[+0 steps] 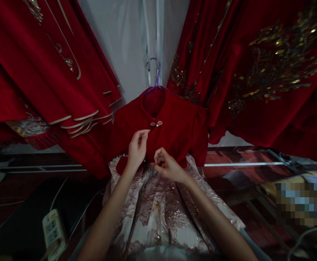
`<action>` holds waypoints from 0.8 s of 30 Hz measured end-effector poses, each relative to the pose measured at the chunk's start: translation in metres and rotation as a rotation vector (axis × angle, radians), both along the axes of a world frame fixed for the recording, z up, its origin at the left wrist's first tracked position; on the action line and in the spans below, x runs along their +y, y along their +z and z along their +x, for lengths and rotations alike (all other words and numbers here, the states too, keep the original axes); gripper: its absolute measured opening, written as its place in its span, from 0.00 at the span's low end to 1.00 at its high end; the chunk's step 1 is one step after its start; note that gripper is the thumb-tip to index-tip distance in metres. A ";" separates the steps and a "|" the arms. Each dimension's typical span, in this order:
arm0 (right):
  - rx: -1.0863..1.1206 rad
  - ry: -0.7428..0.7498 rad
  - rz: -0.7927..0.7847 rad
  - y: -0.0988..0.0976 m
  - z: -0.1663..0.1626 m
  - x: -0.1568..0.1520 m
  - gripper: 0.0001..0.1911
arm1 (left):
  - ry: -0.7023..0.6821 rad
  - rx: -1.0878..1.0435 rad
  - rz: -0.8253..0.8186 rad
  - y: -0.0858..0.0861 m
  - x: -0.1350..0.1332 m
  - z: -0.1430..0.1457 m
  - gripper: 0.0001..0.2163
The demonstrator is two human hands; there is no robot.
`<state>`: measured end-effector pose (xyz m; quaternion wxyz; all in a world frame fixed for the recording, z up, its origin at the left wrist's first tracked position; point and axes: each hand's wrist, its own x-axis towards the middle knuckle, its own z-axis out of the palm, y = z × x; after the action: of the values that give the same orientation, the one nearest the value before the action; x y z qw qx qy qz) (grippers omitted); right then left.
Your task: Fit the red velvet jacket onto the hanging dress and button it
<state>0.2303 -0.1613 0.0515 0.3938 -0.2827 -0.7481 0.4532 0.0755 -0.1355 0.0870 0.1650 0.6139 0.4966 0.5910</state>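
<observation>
Jacket [181, 117] hangs behind both hands [137, 149], jeweled clasp [157, 124] above.

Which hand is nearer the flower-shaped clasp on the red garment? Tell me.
Left. The left hand is just below the clasp, toward its left; the right hand is lower down, around where the red garment meets the pale patterned fabric.

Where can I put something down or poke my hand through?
Maybe the dim black surface left of the power strip. Your hand might fit between the left red clothes and pale pole. Clothes crowd both sides of the red top.
</observation>
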 end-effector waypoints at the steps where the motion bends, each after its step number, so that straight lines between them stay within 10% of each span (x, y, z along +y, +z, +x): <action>1: -0.013 0.009 0.007 0.001 -0.001 -0.001 0.11 | 0.037 0.158 0.084 0.007 0.003 0.001 0.14; 9: -0.079 0.046 0.024 -0.001 -0.003 -0.004 0.09 | 0.160 0.830 0.314 0.028 0.043 0.005 0.13; 24: -0.031 0.030 -0.068 -0.015 -0.016 -0.006 0.11 | -0.156 0.773 0.315 0.056 0.061 -0.014 0.07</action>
<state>0.2141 -0.1677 0.0368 0.3655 -0.2916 -0.7423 0.4800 0.0617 -0.0749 0.1433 -0.0848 0.8438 0.3777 0.3717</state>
